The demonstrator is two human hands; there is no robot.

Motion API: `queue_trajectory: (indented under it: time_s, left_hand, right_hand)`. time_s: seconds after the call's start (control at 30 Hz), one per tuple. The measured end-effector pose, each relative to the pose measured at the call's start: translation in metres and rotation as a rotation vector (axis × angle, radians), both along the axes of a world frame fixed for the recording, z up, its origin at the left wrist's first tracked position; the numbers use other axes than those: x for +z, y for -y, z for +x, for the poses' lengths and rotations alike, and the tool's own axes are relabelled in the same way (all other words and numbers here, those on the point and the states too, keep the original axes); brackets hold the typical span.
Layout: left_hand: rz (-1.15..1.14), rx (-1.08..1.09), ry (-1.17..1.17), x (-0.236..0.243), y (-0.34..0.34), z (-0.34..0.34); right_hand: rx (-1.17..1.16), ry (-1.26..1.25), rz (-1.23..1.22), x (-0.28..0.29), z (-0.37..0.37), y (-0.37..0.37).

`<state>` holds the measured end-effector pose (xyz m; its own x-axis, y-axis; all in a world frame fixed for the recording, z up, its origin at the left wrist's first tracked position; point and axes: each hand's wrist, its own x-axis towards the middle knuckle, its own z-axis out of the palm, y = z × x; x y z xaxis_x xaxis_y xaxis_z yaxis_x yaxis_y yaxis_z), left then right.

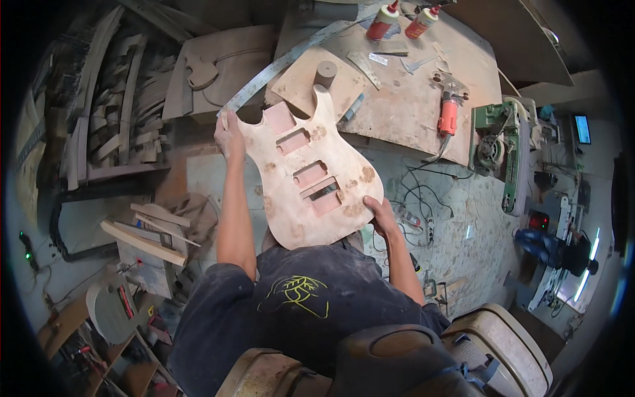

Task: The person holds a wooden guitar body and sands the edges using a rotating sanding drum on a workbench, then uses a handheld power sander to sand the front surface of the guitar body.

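Between my hands is a pale wooden electric guitar body point(278, 198), its routed face with several rectangular pockets turned up toward me. Brown blotches mark the wood. My left hand point(229, 135) grips the tip of its left horn. Lower down, my right hand point(381, 215) holds the rounded right edge, thumb on the face and fingers out of sight beneath. Just past the body's right horn, a sanding spindle point(325, 71) stands up from a square wooden board point(291, 83); whether horn and spindle touch I cannot tell.
The workbench point(397, 106) carries two glue bottles point(382, 23), a red power tool point(448, 116) and a long metal strip point(264, 76). Cables point(423, 198) trail over the floor. A green machine point(493, 145) stands right, wood scraps point(149, 231) left. Another person point(562, 251) is far right.
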<state>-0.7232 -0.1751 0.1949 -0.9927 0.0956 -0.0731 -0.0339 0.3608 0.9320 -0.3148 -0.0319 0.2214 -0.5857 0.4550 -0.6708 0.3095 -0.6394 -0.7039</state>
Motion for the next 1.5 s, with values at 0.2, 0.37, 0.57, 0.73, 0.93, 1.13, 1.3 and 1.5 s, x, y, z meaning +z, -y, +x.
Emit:
queue_trajectory:
  time_s: [0.2, 0.37, 0.57, 0.73, 0.93, 1.13, 1.3, 1.5]
  left_hand:
    - [0.027, 0.013, -0.006, -0.001, -0.008, 0.000]
    - [-0.036, -0.052, -0.032, -0.001, -0.024, -0.008]
    - [-0.047, -0.110, -0.040, 0.005, -0.041, -0.011]
    - [0.013, -0.159, -0.057, 0.001, -0.050, -0.022]
    - [0.026, -0.139, -0.075, 0.006, -0.059, -0.030]
    - [0.035, -0.160, -0.127, 0.006, -0.065, -0.030]
    - [0.061, -0.161, -0.148, -0.003, -0.068, -0.035]
    - [0.001, -0.159, -0.138, 0.011, -0.073, -0.027]
  right_hand:
    - [-0.049, -0.042, -0.006, -0.006, 0.000, 0.008]
    - [-0.083, -0.013, -0.007, -0.002, 0.000, 0.009]
    - [-0.124, -0.057, 0.005, -0.009, 0.000, 0.010]
    - [-0.130, -0.045, 0.009, -0.008, -0.006, 0.009]
    - [-0.113, -0.040, 0.024, -0.002, -0.014, 0.003]
    - [-0.144, -0.076, 0.050, -0.007, -0.012, 0.012]
    - [-0.156, -0.082, 0.055, -0.012, -0.012, 0.012]
    - [-0.164, -0.096, 0.063, -0.011, -0.010, 0.014]
